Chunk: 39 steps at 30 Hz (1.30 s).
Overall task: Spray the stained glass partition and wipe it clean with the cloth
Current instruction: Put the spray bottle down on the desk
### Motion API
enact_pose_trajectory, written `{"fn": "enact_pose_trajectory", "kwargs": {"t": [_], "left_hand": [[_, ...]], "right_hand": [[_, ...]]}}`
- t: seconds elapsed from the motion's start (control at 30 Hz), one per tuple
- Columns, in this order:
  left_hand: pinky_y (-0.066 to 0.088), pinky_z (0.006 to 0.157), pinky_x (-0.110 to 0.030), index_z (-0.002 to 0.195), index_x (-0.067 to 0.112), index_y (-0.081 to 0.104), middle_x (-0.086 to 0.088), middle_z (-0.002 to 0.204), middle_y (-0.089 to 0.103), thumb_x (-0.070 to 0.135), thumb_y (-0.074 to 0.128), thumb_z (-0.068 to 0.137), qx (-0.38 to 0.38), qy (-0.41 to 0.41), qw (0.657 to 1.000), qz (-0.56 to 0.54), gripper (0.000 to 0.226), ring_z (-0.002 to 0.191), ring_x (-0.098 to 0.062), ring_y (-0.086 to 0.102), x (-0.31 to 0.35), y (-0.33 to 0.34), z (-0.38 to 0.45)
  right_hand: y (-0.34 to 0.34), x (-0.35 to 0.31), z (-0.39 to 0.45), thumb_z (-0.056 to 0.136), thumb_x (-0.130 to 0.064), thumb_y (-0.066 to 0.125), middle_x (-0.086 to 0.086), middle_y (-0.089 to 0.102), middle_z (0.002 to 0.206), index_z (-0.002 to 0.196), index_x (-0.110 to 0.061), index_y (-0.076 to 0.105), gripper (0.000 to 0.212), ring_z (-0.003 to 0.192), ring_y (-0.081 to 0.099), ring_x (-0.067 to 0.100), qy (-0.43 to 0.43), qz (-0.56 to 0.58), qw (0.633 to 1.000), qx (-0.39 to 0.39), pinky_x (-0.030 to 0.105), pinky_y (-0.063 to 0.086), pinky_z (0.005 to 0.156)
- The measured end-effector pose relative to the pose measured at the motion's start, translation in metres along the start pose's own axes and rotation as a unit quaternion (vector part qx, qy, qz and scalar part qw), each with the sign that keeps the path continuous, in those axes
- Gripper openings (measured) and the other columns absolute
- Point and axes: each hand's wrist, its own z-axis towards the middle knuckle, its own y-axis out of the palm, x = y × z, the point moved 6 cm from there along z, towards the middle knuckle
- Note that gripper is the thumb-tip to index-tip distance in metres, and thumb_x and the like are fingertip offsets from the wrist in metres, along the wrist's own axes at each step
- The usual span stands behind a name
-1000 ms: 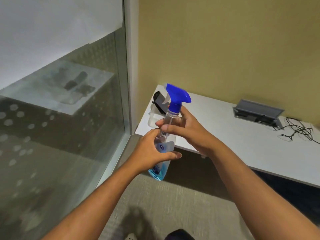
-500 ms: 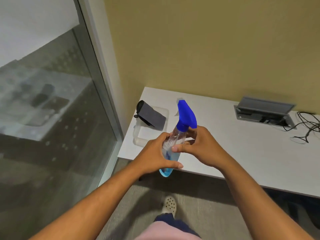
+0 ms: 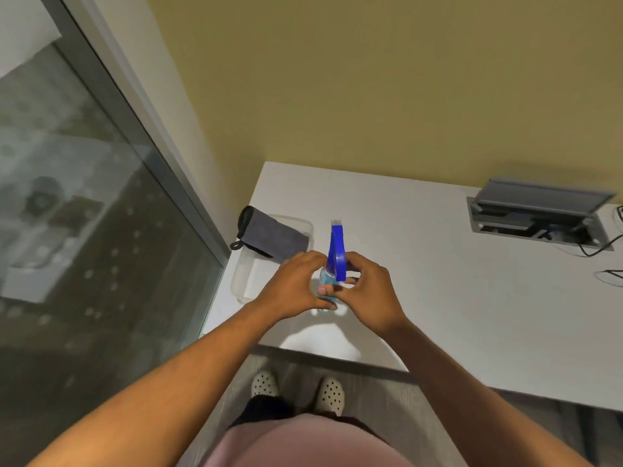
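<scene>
Head view, centre of the frame: both hands are wrapped around the clear spray bottle with blue liquid and a blue trigger top point(image 3: 336, 254), held upright over the white desk point(image 3: 438, 291). The left hand point(image 3: 296, 284) curls around its left side, the right hand point(image 3: 372, 291) clasps its neck from the right. Just left of them, a dark grey folded cloth point(image 3: 269, 237) lies across a clear plastic tray point(image 3: 244, 281). The spotted glass partition point(image 3: 84, 214) fills the left of the frame.

Blue spray head point(image 3: 337, 251), grey cloth point(image 3: 273, 238), white desk point(image 3: 455, 298), yellow wall point(image 3: 371, 79)
</scene>
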Motion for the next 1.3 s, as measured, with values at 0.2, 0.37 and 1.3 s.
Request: {"fn": "enact_pose_trajectory", "kwargs": {"t": [0.2, 0.37, 1.3], "left_hand": [[0.055, 0.103, -0.052, 0.134, 0.014, 0.067, -0.009, 0.130, 0.074, 0.049, 0.086, 0.081, -0.015, 0.042, 0.998, 0.033, 0.066, 0.119, -0.029, 0.067, -0.025, 0.015, 0.024], [0.060, 0.089, -0.038, 0.115, 0.011, 0.076, -0.009, 0.105, 0.081, 0.063, 0.079, 0.078, 0.012, 0.137, 0.987, 0.082, 0.064, 0.095, -0.026, 0.079, -0.038, 0.026, 0.034], [0.047, 0.108, -0.053, 0.138, 0.016, 0.063, -0.011, 0.143, 0.058, 0.047, 0.082, 0.084, 0.221, -0.021, 0.968, 0.119, 0.065, 0.133, -0.032, 0.054, -0.129, -0.082, 0.045]], "right_hand": [[0.010, 0.030, 0.024, 0.079, -0.023, 0.091, -0.003, 0.072, 0.114, 0.126, -0.007, 0.066, 0.055, 0.102, 0.070, 0.017, -0.013, -0.028, 0.999, 0.018, 0.015, 0.058, 0.085], [0.016, 0.041, 0.035, 0.077, -0.029, 0.092, 0.013, 0.076, 0.118, 0.123, -0.004, 0.068, 0.058, 0.099, 0.070, 0.020, 0.014, -0.082, 0.996, 0.014, 0.004, 0.047, 0.083], [-0.014, 0.034, 0.039, 0.079, -0.002, 0.089, -0.013, 0.069, 0.132, 0.127, -0.040, 0.062, 0.067, 0.127, 0.063, 0.002, 0.076, -0.022, 0.997, 0.008, 0.029, 0.052, 0.111]]}}
